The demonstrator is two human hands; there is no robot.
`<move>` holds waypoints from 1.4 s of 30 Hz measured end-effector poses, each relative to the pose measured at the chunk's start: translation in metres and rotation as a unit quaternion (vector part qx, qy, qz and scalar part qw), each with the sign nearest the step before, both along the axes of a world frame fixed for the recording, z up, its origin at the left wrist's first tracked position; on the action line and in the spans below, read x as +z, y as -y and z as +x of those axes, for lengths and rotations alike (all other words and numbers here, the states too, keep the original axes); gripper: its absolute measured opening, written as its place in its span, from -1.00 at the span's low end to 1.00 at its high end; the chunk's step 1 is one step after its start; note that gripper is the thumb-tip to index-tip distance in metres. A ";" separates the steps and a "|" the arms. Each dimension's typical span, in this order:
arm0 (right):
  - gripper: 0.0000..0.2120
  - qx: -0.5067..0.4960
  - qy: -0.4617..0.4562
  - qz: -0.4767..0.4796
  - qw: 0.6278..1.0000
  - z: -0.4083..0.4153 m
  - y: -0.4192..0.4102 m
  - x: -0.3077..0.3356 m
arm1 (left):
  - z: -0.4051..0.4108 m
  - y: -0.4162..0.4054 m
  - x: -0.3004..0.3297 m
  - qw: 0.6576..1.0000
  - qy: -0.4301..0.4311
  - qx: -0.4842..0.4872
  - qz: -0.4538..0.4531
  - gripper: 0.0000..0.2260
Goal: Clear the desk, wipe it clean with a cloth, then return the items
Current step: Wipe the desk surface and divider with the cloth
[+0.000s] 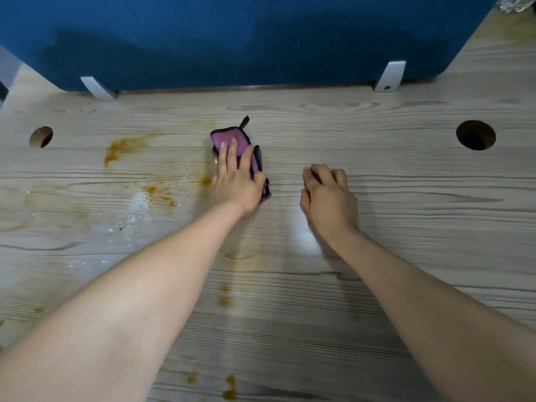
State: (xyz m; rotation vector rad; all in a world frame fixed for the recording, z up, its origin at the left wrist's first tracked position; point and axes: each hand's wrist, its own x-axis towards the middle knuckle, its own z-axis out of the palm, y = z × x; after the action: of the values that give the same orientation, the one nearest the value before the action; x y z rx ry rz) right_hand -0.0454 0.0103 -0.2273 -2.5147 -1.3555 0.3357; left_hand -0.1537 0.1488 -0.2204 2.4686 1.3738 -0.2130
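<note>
A folded purple cloth (232,140) with a black hem lies on the pale wood-grain desk (406,221), near the middle toward the back. My left hand (236,181) lies flat on the cloth with straight fingers pressing it down. My right hand (329,198) rests on the desk to the right of the cloth, fingers loosely curled, holding nothing. Orange-brown stains (124,147) and wet patches (156,195) mark the desk left of the cloth. More stains (229,387) lie near the front edge.
A blue partition panel (246,39) stands along the back of the desk on two white brackets (390,76). Round cable holes sit at the back left (41,136) and back right (475,134). Something shiny (516,2) shows at the top right corner.
</note>
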 end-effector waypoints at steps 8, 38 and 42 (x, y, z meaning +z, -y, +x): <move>-0.60 0.000 -0.016 -0.001 1.000 -0.001 0.000 0.003 | -0.052 0.064 -0.006 0.982 0.030 -0.187 -0.010 -0.43; -0.70 -0.105 -0.048 -0.009 0.993 -0.080 0.073 0.015 | -0.078 0.116 -0.002 0.981 0.056 -0.187 0.004 -0.43; -0.71 -0.111 -0.051 0.000 0.992 -0.093 0.079 0.017 | -0.095 0.107 -0.003 0.958 0.017 -0.286 0.000 -0.42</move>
State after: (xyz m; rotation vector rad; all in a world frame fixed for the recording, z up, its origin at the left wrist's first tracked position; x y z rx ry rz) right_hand -0.1387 -0.0684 -0.2107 -2.5771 -1.0257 0.4106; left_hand -0.2489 0.0419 -0.2235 2.7923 0.6088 -0.2906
